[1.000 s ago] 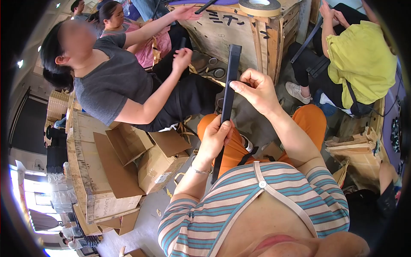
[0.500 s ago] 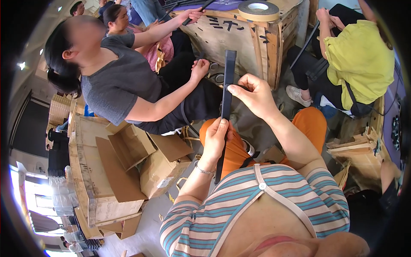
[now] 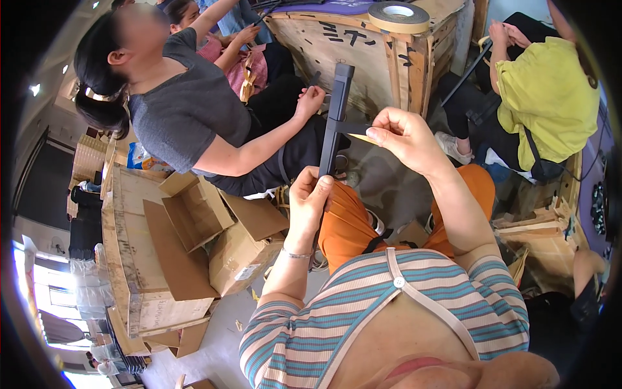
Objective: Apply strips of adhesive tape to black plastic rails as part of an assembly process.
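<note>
My left hand (image 3: 311, 194) is closed around the lower part of a long, narrow black bar (image 3: 332, 139), which stands tilted slightly to the right at its top. The bar's upper end has a wider block-like shape. In my right hand (image 3: 408, 137), thumb and fingers pinch the end of a short strip of tape (image 3: 354, 128), dark with a pale yellowish edge. That strip stretches sideways from the middle of the bar to my fingertips. Below my left hand, the bar's lower end is mostly hidden by my wrist.
A tape roll (image 3: 400, 26) lies on a wooden crate (image 3: 363, 61) ahead. On the left, an open cardboard box (image 3: 243, 256) stands against another crate (image 3: 149, 285). A co-worker in grey (image 3: 184, 110) sits close on the left, another in yellow (image 3: 551, 97) on the right.
My right hand has moved right, away from the bar, and the tape strip now spans the gap. The bar has shifted slightly left and tilts more. The grey-shirted co-worker's raised arm has moved up.
</note>
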Available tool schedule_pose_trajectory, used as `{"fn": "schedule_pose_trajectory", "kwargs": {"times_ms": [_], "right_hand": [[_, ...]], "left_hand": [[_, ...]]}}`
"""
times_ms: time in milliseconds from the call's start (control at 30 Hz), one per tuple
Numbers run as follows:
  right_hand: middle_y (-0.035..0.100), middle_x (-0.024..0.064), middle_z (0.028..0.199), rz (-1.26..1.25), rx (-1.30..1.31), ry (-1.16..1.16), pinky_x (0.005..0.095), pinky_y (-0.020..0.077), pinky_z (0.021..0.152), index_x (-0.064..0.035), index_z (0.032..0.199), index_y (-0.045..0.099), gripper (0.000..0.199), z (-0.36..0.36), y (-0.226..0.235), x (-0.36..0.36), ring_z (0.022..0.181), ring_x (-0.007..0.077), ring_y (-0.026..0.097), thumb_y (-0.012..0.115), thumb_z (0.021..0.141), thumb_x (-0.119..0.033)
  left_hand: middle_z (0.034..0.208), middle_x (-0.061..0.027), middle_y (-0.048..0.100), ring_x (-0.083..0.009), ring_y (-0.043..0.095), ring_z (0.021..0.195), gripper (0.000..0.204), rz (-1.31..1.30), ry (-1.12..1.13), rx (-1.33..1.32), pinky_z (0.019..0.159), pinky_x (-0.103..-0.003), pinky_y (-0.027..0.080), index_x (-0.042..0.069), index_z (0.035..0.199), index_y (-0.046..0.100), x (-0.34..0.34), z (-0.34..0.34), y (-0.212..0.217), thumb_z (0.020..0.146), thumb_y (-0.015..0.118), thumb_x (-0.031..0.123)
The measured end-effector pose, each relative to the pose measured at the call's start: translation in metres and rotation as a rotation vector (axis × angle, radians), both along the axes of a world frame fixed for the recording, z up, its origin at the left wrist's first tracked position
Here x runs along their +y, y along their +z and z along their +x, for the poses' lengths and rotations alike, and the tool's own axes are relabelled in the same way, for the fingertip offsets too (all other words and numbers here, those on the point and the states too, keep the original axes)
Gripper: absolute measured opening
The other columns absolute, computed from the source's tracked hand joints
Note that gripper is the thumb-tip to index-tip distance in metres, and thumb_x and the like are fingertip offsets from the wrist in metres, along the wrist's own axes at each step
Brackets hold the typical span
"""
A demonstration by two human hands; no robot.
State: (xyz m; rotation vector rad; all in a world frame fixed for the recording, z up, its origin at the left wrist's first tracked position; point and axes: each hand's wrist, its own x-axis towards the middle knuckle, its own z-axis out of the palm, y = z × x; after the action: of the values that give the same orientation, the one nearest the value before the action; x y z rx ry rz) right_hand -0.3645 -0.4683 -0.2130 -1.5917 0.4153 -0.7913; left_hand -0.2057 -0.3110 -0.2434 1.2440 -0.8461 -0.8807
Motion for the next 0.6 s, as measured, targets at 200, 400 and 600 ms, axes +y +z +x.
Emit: {"fn": "schedule_pose_trajectory", "kwargs": {"times_ms": [200,400,600], "right_hand": [[0.047,-0.0069,0.066,-0.013,-0.016,-0.013,0.017,0.0312,0.053,-0.0043,0.075,0.053,0.015,0.002,0.001,0.003,0.06,0.0002,0.039,0.063,0.084,-0.012],[0.046,-0.0069,0.063,0.049,-0.078,0.031,0.0186,0.0317,0.05,-0.0033,0.076,0.053,0.015,0.003,0.005,0.011,0.058,0.0008,0.038,0.063,0.084,-0.012],[0.046,-0.0072,0.063,0.063,-0.105,0.041,0.0175,0.0308,0.049,-0.0042,0.075,0.052,0.016,0.003,0.005,0.016,0.057,0.0,0.037,0.063,0.084,-0.011]], "left_hand": [[0.061,0.0026,0.049,-0.0032,0.04,0.043,0.02,-0.009,-0.002,-0.032,0.038,-0.017,0.032,0.005,0.086,0.05,0.004,0.004,0.007,0.084,0.063,0.019],[0.06,-0.0041,0.051,-0.0084,0.045,0.045,0.024,-0.021,-0.165,0.055,0.039,-0.019,0.034,0.005,0.086,0.051,0.009,0.011,0.007,0.088,0.057,0.028],[0.067,-0.0042,0.056,-0.0077,0.05,0.057,0.027,-0.057,-0.253,0.026,0.054,-0.019,0.04,0.002,0.092,0.053,0.011,0.015,0.007,0.092,0.048,0.029]]}}
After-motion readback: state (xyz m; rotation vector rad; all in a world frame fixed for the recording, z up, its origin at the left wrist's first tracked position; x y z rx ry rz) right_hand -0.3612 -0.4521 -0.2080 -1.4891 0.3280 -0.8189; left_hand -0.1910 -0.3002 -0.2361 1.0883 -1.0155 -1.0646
